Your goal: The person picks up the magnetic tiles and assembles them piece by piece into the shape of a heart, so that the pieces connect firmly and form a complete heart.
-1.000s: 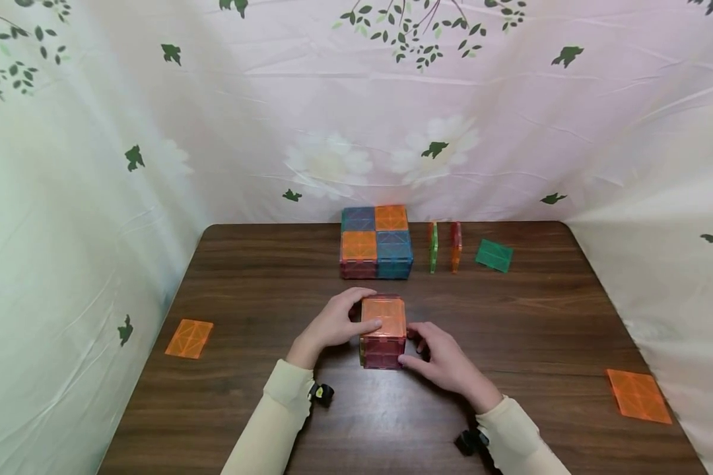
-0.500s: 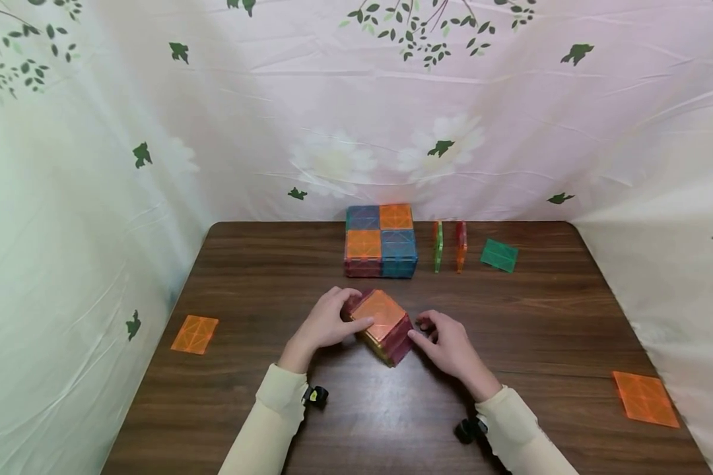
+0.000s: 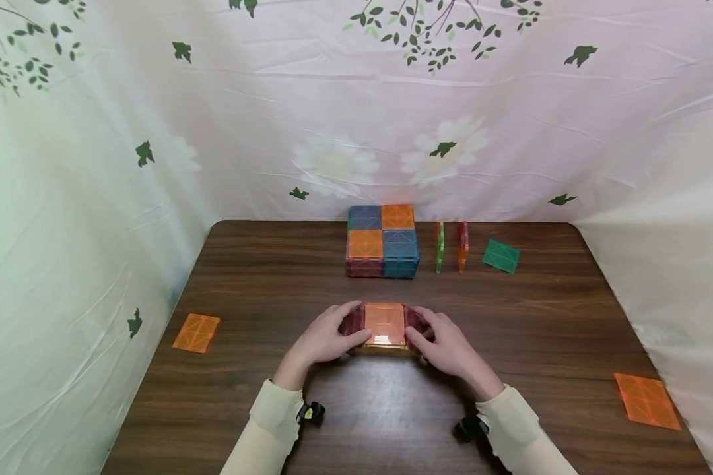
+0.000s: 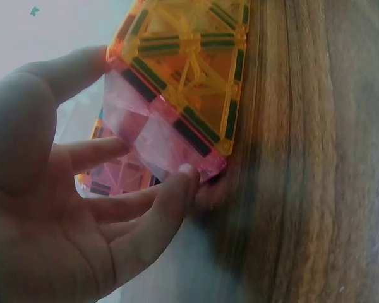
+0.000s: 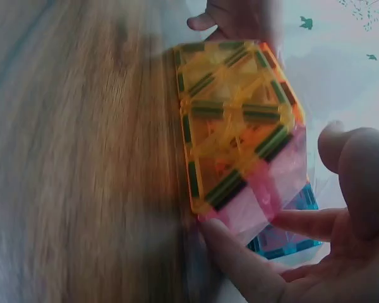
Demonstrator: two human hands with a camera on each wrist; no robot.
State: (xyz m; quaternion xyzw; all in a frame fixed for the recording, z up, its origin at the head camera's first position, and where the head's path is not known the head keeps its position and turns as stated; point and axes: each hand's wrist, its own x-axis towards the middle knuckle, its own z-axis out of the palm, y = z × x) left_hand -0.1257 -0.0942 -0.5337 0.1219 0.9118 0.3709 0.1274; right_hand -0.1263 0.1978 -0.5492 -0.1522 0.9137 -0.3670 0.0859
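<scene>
A small magnetic-tile block [image 3: 385, 323] stands in front of me, with an orange square on top, pink-red slanting ends and a yellow front. Triangular yellow tiles [image 5: 234, 126] make up that front in the right wrist view. My left hand [image 3: 327, 335] grips the left end, thumb at the top edge and fingers along the pink tile [image 4: 158, 129]. From the other side my right hand [image 3: 448, 343] holds the right end, its fingertips on the pink tile there. The block's back and underside are hidden.
Behind it stands a larger magnetic-tile box [image 3: 383, 243] with an orange and blue top. To its right are upright tiles [image 3: 440, 247], more upright tiles [image 3: 463, 247] and a flat green tile [image 3: 501, 256]. Orange tiles lie at left [image 3: 197, 333] and right [image 3: 647, 401].
The block has turned about a quarter turn, from a red end facing me, through a diagonal, to its yellow side facing me. My right hand has closed onto its right end.
</scene>
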